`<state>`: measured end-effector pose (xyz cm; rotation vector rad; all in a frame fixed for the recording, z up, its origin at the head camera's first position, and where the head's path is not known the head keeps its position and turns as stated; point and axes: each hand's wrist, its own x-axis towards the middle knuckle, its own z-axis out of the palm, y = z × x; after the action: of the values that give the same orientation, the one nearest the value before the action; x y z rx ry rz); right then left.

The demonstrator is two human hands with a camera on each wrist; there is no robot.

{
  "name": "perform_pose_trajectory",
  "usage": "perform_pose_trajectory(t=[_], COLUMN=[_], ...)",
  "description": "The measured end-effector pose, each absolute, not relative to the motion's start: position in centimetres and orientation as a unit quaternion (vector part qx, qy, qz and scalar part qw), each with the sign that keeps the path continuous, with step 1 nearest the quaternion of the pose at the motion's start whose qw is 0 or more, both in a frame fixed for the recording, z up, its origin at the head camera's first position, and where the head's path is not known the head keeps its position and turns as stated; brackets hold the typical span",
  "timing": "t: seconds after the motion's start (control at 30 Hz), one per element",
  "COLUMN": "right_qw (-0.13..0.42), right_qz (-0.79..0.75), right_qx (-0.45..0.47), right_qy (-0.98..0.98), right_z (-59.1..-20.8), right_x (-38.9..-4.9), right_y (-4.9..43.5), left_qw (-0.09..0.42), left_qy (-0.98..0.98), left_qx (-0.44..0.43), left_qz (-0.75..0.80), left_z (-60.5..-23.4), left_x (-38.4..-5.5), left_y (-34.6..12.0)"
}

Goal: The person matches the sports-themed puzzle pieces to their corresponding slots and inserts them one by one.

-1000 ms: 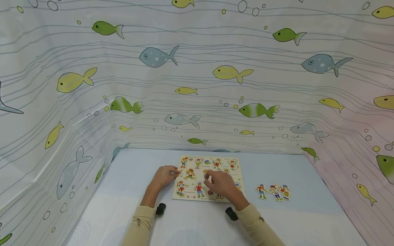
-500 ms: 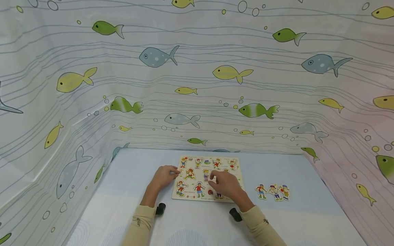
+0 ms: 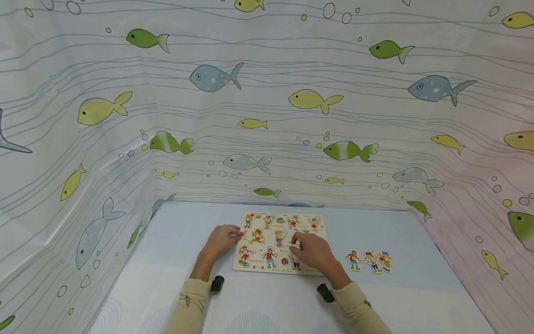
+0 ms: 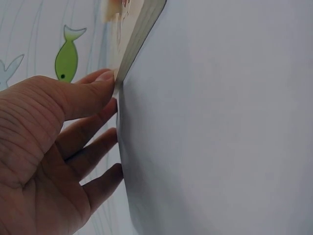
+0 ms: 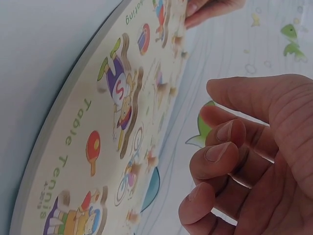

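A wooden puzzle board [image 3: 237,264] with sports-figure pieces lies flat on the table. My left hand [image 3: 222,240] rests at its left edge. In the left wrist view, thumb and forefinger tips meet the board's edge, and the other fingertips touch the tabletop. Above the board's right half is my right hand [image 3: 312,250], fingers loosely bent and nothing between them, as the right wrist view shows. A figure in purple [image 3: 279,238] sits in the middle of the board, left of that hand. The table tennis figure [image 5: 78,220] is near the board's edge.
Right of the board lie loose figure pieces: one in red and blue [image 3: 353,260], and beside it a white-and-purple one [image 3: 372,261] against a yellow-and-blue one [image 3: 385,261]. A fish-printed curtain [image 3: 267,139] surrounds the table [image 3: 267,301] at the back and sides.
My right hand has drawn back to the right across the board, uncovering the figure in purple and the one with a ball beneath it. The left hand stays in place.
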<state>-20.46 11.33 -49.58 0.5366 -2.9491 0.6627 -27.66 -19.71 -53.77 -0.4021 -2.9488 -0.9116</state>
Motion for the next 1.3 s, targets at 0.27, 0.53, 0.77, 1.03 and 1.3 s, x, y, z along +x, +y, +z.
perform_pose_trajectory(t=[0.27, 0.53, 0.77, 1.03, 1.3], right_qw=[0.025, 0.029, 0.021, 0.02, 0.015], right_qz=[0.235, 0.233, 0.22, 0.226, 0.223], right_qx=[0.172, 0.161, 0.136, 0.133, 0.122], right_qy=[-0.956, -0.959, -0.966, -0.965, -0.967], right_z=[-49.3, -49.6, -49.4, -49.1, -49.4], right_x=[-20.1, -20.2, -20.4, -20.3, -20.2], right_y=[12.2, 12.9, 13.5, 14.0, 14.7], left_qw=[0.006, 0.013, 0.013, 0.007, 0.003], left_qy=[-0.951, -0.948, -0.949, -0.949, -0.948], left_qx=[-0.12, -0.13, -0.128, -0.122, -0.124], left_qz=[-0.286, -0.289, -0.288, -0.292, -0.292], left_z=[-53.8, -53.9, -53.7, -53.6, -53.5], left_x=[-27.7, -27.4, -27.5, -27.7, -27.6], left_y=[-19.7, -19.8, -19.8, -19.8, -19.8])
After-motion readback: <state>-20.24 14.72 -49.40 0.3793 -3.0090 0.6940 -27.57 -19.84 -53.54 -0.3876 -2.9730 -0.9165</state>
